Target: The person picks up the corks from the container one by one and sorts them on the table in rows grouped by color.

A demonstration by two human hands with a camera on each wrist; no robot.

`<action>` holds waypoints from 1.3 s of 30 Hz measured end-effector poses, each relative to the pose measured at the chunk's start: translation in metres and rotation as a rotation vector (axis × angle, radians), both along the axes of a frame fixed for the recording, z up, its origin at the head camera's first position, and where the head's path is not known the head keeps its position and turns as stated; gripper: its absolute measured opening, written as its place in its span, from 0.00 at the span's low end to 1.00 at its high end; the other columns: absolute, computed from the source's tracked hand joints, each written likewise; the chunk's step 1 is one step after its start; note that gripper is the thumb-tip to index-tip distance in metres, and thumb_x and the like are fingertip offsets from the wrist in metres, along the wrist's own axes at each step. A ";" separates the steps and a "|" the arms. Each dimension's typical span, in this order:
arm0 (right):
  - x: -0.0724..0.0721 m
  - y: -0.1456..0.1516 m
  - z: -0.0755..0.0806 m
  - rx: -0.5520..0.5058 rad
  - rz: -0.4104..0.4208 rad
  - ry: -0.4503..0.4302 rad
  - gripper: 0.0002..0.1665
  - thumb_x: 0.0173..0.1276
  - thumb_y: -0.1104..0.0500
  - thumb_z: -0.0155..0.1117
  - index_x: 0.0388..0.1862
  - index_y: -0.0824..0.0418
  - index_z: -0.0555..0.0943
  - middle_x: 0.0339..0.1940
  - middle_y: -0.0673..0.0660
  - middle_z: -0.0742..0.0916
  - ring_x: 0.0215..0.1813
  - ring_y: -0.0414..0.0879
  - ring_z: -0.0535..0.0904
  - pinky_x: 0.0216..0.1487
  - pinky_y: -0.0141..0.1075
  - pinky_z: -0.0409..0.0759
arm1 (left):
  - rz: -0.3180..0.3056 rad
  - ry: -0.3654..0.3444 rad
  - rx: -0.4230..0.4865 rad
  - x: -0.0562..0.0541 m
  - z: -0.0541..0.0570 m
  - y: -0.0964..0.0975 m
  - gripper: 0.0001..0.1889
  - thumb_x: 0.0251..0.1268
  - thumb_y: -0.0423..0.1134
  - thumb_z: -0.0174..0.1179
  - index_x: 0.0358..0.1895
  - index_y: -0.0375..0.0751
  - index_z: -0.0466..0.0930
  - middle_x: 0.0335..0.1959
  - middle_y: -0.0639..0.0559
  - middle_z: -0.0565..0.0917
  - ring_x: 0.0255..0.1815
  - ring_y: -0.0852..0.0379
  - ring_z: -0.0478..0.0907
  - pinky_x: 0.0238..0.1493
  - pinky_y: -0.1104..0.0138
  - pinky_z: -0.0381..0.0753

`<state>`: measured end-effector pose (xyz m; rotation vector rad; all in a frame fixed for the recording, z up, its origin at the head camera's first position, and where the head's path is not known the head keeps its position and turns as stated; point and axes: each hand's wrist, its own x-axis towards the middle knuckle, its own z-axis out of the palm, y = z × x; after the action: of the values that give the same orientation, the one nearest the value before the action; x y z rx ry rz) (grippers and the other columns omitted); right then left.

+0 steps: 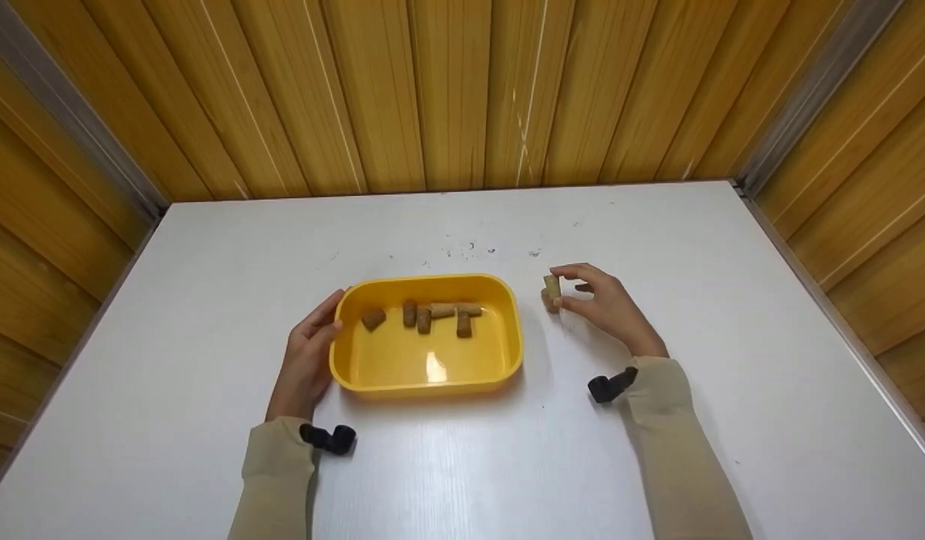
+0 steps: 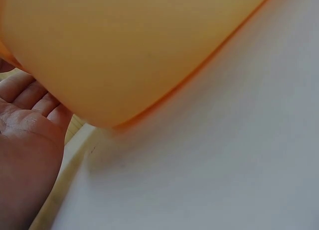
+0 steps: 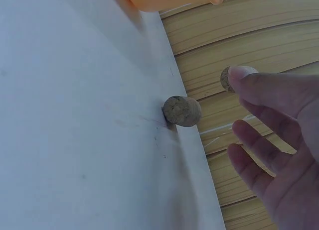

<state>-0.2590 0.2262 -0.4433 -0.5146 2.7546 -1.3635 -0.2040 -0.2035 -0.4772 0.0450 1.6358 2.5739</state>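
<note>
A yellow plastic tub point(image 1: 428, 388) stands on the white table, with several corks point(image 1: 464, 324) lying inside, some dark brown and some pale. At its left end, my left hand point(image 1: 309, 358) holds the tub, thumb at the rim and fingers along the outer wall. In the left wrist view the tub's wall point(image 2: 124, 56) hides the fingertips. To the right of the tub, my right hand point(image 1: 608, 304) pinches a pale cork point(image 1: 553, 284) between thumb and forefinger, the other fingers loosely bent. Another cork point(image 3: 182, 111) is on the table just beyond it, partly hidden in the head view.
Dark crumbs point(image 1: 471, 246) are scattered on the white table point(image 1: 447, 480) behind the tub. Wood-patterned panels point(image 1: 447, 90) rise at the table's back edge and at both sides. A black wrist camera point(image 1: 611, 385) sits at each sleeve cuff.
</note>
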 end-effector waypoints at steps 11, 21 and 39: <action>0.001 0.015 -0.006 -0.001 -0.084 -0.169 0.29 0.66 0.63 0.62 0.66 0.56 0.71 0.68 0.59 0.74 0.68 0.60 0.70 0.68 0.52 0.72 | -0.024 0.015 0.004 -0.002 0.002 0.000 0.29 0.72 0.26 0.42 0.75 0.36 0.52 0.76 0.49 0.59 0.76 0.57 0.57 0.70 0.70 0.66; -0.001 0.017 -0.011 0.026 -0.097 -0.221 0.29 0.65 0.65 0.63 0.66 0.60 0.71 0.66 0.62 0.75 0.66 0.60 0.71 0.69 0.51 0.71 | -0.033 0.025 0.011 0.000 0.001 -0.002 0.29 0.72 0.26 0.41 0.75 0.35 0.51 0.76 0.49 0.58 0.77 0.57 0.55 0.71 0.69 0.64; -0.003 0.014 -0.018 0.060 -0.129 -0.218 0.30 0.63 0.64 0.64 0.65 0.61 0.73 0.65 0.62 0.77 0.65 0.60 0.72 0.70 0.51 0.68 | -0.025 0.013 -0.002 0.000 0.000 -0.002 0.29 0.72 0.26 0.41 0.75 0.36 0.52 0.76 0.49 0.58 0.76 0.57 0.56 0.72 0.68 0.63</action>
<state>-0.2617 0.2402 -0.4615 -0.1756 2.6797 -1.2701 -0.2036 -0.2051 -0.4774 0.0819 1.6319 2.5585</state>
